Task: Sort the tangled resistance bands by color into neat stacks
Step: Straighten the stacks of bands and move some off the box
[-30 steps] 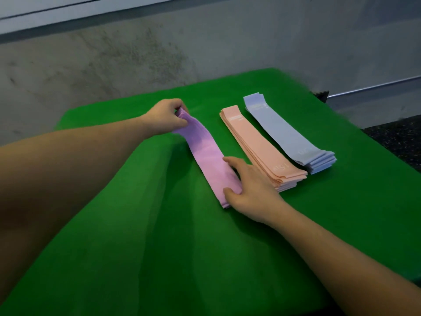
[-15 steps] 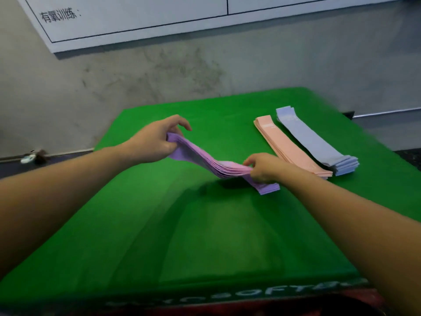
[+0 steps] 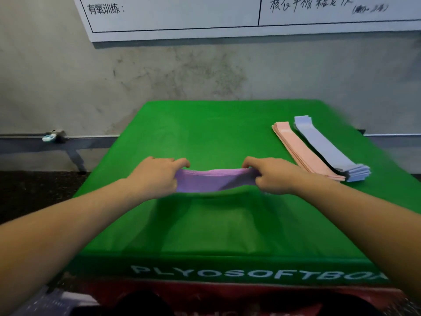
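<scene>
Head view:
Purple bands [image 3: 211, 182]: a stack held crosswise above the green surface [image 3: 205, 137], near its middle.
Left hand [image 3: 157, 176]: fingers clamped on the stack's left end.
Right hand [image 3: 272, 175]: fingers clamped on its right end.
Pink stack [image 3: 303, 151]: lying flat, far right.
Blue stack [image 3: 330, 149]: just right of the pink.

The green box [image 3: 227, 224] reads "PLYOSOFTBOX" on its front; the whiteboard [image 3: 205, 19] reads "有氧训练:".
</scene>
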`<state>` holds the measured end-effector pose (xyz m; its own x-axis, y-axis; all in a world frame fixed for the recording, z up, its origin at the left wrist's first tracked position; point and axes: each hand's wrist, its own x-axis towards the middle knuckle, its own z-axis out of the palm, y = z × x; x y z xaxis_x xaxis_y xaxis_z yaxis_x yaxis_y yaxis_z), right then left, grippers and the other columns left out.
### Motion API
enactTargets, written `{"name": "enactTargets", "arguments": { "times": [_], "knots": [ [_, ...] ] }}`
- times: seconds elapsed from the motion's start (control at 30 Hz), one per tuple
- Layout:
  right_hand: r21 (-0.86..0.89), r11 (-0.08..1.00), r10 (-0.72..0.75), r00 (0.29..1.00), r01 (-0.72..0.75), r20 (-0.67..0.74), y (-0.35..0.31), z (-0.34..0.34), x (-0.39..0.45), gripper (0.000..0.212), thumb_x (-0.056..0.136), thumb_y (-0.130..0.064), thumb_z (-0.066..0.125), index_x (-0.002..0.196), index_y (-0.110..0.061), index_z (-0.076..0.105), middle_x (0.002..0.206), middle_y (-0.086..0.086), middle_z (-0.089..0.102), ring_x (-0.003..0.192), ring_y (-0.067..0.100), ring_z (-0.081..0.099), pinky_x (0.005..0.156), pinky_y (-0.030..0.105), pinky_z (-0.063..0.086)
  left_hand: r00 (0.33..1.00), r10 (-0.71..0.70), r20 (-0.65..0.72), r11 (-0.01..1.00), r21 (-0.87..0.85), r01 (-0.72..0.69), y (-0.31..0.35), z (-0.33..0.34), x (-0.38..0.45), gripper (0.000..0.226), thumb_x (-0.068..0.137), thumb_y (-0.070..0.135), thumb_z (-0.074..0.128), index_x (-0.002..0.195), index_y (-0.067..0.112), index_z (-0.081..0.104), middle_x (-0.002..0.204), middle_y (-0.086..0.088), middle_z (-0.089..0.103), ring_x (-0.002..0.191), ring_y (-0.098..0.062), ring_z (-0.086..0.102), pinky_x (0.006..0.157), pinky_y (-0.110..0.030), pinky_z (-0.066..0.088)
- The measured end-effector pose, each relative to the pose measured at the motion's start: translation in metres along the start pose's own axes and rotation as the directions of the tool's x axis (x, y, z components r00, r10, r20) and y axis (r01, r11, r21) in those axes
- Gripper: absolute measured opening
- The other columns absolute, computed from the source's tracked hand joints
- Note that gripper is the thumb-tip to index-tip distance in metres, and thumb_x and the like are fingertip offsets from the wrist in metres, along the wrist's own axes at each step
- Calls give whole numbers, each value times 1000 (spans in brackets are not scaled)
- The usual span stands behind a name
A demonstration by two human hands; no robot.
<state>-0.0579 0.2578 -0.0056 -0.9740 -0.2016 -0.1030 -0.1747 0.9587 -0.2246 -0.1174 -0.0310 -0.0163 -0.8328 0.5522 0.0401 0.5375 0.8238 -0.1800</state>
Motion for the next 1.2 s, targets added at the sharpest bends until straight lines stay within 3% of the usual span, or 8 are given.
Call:
{"name": "enactTargets", "arguments": {
  "times": [0.17,0.27,0.43,0.6,0.77,0.93,1.07,1.2],
  "knots": [
    [-135,987,-72,994,83,81,11,25,-5,79,86,-9,49,151,-45,20,121,3,62,98,25,59,85,37,50,994,58,-94,993,113,-48,3,32,-14,36,91,21,41,127,24,46,111,-1,58,96,-23,62,79,-34,46],
    [-328,939,-100,995,103,28,11,33,-11,63,88,-12,47,146,-33,34,133,-4,55,115,19,52,100,38,43,986,96,-136,992,89,-84,0,48,-19,30,89,25,38,118,24,47,105,-2,57,90,-23,62,73,-34,39],
    [-475,878,27,998,-54,-63,-4,42,-19,35,93,-25,38,127,-22,43,121,3,56,109,23,49,98,45,37,980,95,-173,993,83,-81,0,54,-21,41,91,53,25,111,26,49,100,1,56,85,-19,56,76,-35,43],
    [-457,886,11,989,-78,-147,-1,55,-15,52,97,-65,19,126,-28,40,111,2,63,100,23,57,95,48,36,975,128,-184,990,81,-115,-6,54,-20,56,95,62,7,106,29,50,97,7,58,81,-14,57,71,-31,42],
    [-422,906,-143,968,44,-206,23,51,-16,48,98,-57,15,116,-30,50,102,-6,64,88,20,60,78,35,41,972,166,-169,985,75,-155,-13,50,-21,61,93,61,4,107,27,53,99,5,63,87,-18,63,69,-31,39],
    [-259,953,-219,949,159,-225,37,51,-18,30,101,-45,46,107,-19,59,95,-1,65,82,22,60,67,31,37,986,162,-24,983,-86,-164,-19,43,-26,47,101,54,30,126,19,49,118,1,60,104,-22,61,88,-36,48],
    [-78,987,-152,978,142,-146,39,46,-27,18,100,-36,55,105,-19,59,93,-7,58,84,15,54,73,28,41,979,195,-55,980,-39,-198,-18,34,-28,24,102,50,38,104,27,47,105,8,60,96,-17,63,77,-33,39],
    [-149,977,-183,958,152,-221,34,43,-27,19,94,-36,61,102,-21,66,100,-5,61,93,17,57,84,34,46,978,196,-69,980,3,-197,-9,22,-31,15,98,44,46,95,30,43,100,10,60,90,-16,63,79,-33,40]
  ]
}}
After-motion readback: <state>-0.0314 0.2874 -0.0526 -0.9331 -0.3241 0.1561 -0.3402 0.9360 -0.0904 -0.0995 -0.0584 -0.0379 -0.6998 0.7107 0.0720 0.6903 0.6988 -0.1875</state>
